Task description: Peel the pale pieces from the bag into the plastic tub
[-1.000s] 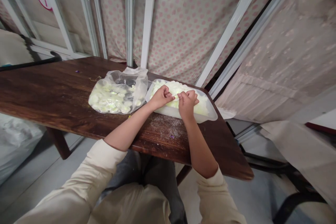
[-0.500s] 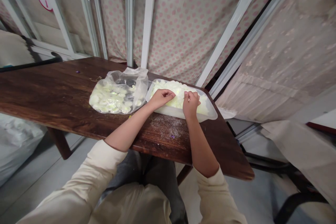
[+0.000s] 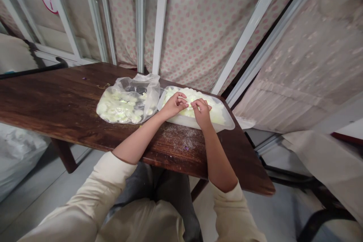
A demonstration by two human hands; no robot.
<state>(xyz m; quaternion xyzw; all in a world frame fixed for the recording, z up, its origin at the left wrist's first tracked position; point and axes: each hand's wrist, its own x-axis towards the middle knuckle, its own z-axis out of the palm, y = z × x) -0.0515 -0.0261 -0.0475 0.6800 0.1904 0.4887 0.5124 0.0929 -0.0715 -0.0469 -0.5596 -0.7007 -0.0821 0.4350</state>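
A shallow white plastic tray (image 3: pixel 225 125) heaped with small pale yellow-white flowers (image 3: pixel 217 109) sits at the right end of a dark wooden table (image 3: pixel 56 102). Both hands rest over the flower heap. My left hand (image 3: pixel 173 105) is curled, its fingertips pinched on a small pale flower. My right hand (image 3: pixel 202 112) is also closed, its fingertips pinched close to the left hand's, on something I cannot make out. Left of the tray lies a clear plastic bag (image 3: pixel 127 100) with more pale flowers inside.
White crumbs and a small purple scrap (image 3: pixel 185 147) lie on the table in front of the tray. Behind the table hang a dotted pink curtain (image 3: pixel 198 26) and white window frames (image 3: pixel 160 22). A large white sack (image 3: pixel 17 155) sits on the floor at left.
The right hand moved left towards the left hand, so their fingertips are close again. The left hand stayed over the heap.
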